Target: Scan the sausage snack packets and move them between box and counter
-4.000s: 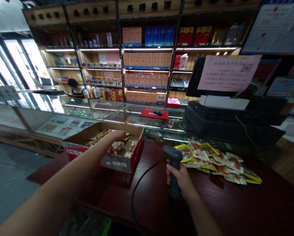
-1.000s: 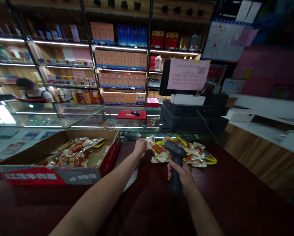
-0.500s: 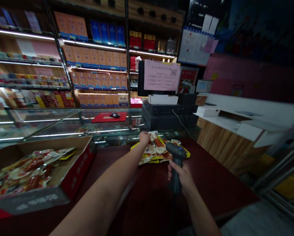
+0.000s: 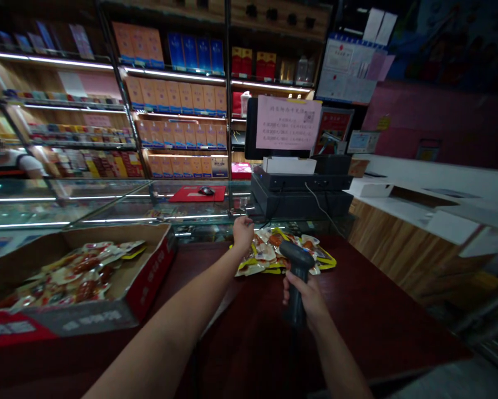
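Note:
My right hand (image 4: 309, 296) grips a dark handheld barcode scanner (image 4: 298, 271) by its handle. The scanner head is over the near side of a pile of sealed food packets (image 4: 265, 252), clear plastic with yellow edges and reddish-brown contents. My left hand (image 4: 243, 233) is at the pile's left end, fingers curled in, with no packet showing between the fingertips. At the left, an open cardboard box (image 4: 149, 277) with red and grey sides holds more such packets (image 4: 86, 271).
The dark red counter (image 4: 357, 310) runs under both hands. Behind the pile are a black till base (image 4: 303, 194) and a monitor backed with a pink notice (image 4: 288, 123). A mouse (image 4: 206, 191) lies on a red pad on the glass case. A person (image 4: 14, 163) is at far left.
A packet showed at my left hand's fingertips before; the fingers now look free of it, drawn up beside the pile. The scanner stays in my right hand. The view has shifted.

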`<state>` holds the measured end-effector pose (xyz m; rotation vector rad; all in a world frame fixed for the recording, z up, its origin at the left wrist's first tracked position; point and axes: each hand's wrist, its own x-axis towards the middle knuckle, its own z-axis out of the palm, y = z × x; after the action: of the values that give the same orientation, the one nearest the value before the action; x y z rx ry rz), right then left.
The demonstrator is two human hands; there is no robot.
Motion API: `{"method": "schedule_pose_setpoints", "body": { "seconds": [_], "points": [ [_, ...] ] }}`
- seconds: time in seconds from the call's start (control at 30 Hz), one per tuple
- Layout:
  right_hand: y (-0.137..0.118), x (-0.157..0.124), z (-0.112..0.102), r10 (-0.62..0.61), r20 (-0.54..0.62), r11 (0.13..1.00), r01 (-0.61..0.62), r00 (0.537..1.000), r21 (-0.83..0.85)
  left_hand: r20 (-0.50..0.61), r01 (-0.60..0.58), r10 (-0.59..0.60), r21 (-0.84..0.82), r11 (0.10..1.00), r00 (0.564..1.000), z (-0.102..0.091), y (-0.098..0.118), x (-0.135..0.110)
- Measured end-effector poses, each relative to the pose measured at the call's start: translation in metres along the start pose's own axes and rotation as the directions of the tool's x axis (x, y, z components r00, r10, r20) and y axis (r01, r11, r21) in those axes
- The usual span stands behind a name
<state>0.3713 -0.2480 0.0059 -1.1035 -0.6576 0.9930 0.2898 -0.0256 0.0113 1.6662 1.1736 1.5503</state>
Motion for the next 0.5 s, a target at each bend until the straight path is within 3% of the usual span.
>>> {"method": "schedule_pose_setpoints", "body": {
  "seconds": [0.17, 0.33, 0.4, 0.5],
  "points": [
    [0.014, -0.004, 0.032, 0.044, 0.090, 0.999, -0.043, 0.995, -0.014, -0.017, 0.031, -0.033, -0.134, 0.991, 0.999, -0.066, -0.004, -0.007],
    [0.037, -0.009, 0.078, 0.099, 0.237, 0.995, -0.099, 0.966, -0.011, -0.028, 0.051, -0.056, -0.151, 0.987, 0.998, -0.156, -0.002, -0.004],
    [0.044, -0.011, 0.097, 0.114, 0.293, 0.993, -0.114, 0.949, -0.016, 0.003, 0.055, -0.054, -0.071, 0.996, 0.999, -0.196, -0.001, 0.005],
    [0.050, -0.016, 0.121, 0.136, 0.347, 0.991, -0.131, 0.928, -0.040, 0.061, 0.085, -0.103, 0.249, 0.965, 0.993, -0.262, -0.009, 0.029]
  ]
}}
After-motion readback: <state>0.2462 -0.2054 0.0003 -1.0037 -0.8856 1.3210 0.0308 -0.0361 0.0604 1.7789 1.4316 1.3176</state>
